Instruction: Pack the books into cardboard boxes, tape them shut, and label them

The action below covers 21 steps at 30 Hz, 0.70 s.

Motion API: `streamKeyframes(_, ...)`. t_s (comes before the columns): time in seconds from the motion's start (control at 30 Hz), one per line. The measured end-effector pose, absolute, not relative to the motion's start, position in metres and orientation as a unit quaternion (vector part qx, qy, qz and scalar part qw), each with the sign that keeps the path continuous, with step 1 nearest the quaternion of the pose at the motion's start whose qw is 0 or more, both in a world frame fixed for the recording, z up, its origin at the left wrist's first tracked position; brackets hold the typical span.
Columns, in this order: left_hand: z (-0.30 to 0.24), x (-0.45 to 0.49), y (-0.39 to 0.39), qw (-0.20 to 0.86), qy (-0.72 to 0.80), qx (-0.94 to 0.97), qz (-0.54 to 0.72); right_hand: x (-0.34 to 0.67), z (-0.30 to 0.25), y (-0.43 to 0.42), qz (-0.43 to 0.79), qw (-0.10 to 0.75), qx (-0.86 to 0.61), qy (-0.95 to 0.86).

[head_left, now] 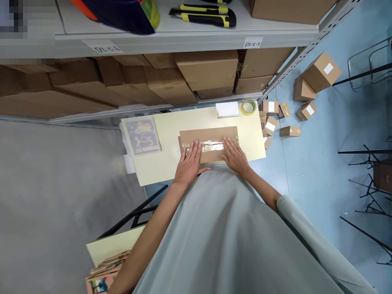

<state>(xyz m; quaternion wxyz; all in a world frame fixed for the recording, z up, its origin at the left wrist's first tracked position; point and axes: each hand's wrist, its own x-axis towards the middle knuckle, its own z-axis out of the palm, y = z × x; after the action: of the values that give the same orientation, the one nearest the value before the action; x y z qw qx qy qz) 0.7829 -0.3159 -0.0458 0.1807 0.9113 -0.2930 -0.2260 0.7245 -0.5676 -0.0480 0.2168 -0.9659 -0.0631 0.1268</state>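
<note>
A cardboard box (211, 134) lies on the pale yellow table (165, 163) in front of me, with a strip of shiny clear tape (211, 146) running along its top. Near the left end of that strip, my left hand (189, 162) presses down flat, its fingers stretched out and the thumb pointing right. My right hand (235, 157) rests open on the right end of the box, fingers spread over the tape. Behind the box, close to the table's far edge, are a white box-like item (227, 110) and a roll of tape (248, 107).
A plastic-covered printed sheet (143, 135) lies at the table's left. Beyond stands a shelf (190, 41) with utility knives (205, 17) and cardboard boxes. Several small parcels (290, 131) sit on the floor to the right. A stack of printed items (105, 273) is at lower left.
</note>
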Motion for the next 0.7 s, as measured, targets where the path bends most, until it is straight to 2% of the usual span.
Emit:
streamKeyframes(0.23,-0.036,0.785,-0.294,0.203,-0.218,0.932,-0.207,0.709,-0.044,-0.589,0.096,0.221,-0.970,0.032)
streamKeyframes(0.53,-0.041,0.792,-0.351,0.246,-0.319,0.888,-0.221,0.734,-0.058,-0.551,0.072,0.206,-0.972,0.087)
streamKeyframes(0.6,-0.049,0.791,-0.342,0.274,-0.273,0.898,-0.212,0.732,-0.062,-0.555,0.067,0.220,-0.962,0.148)
streamKeyframes(0.7,-0.061,0.792,-0.321,0.329,-0.127,0.917,-0.185,0.731,-0.064,-0.561,0.078,0.281,-0.930,0.223)
